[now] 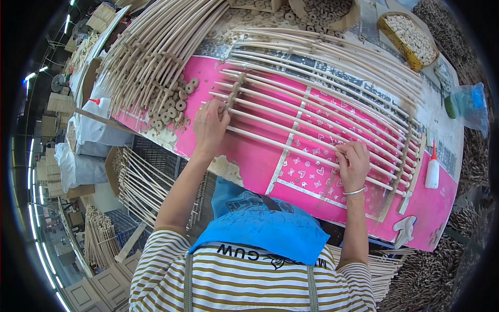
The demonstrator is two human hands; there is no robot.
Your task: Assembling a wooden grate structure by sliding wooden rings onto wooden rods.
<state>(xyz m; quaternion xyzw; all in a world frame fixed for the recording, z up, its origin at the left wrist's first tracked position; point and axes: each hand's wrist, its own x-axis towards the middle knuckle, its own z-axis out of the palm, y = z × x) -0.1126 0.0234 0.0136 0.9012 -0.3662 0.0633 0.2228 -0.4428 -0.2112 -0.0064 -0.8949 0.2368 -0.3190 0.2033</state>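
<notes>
Several pale wooden rods [312, 127] lie side by side across a pink board [249, 166], their tapered ends to the left and their small knobbed ends to the right. Near the left ends, brown ring-shaped discs [237, 86] sit on the rods. My left hand [210, 127] has its fingers closed at one of these discs, around a rod's left end; the fingertips partly hide it. Farther right, my right hand [354, 162] pinches a rod between thumb and fingers. A slotted wooden strip [405, 148] crosses the rods near their right ends.
More rods with discs are heaped at the far left, beside loose discs [171, 106]. A white squeeze bottle [432, 174] with a red tip stands at the right. Behind are a yellow container [390, 31] of pale pieces and a blue-capped plastic bag [475, 104].
</notes>
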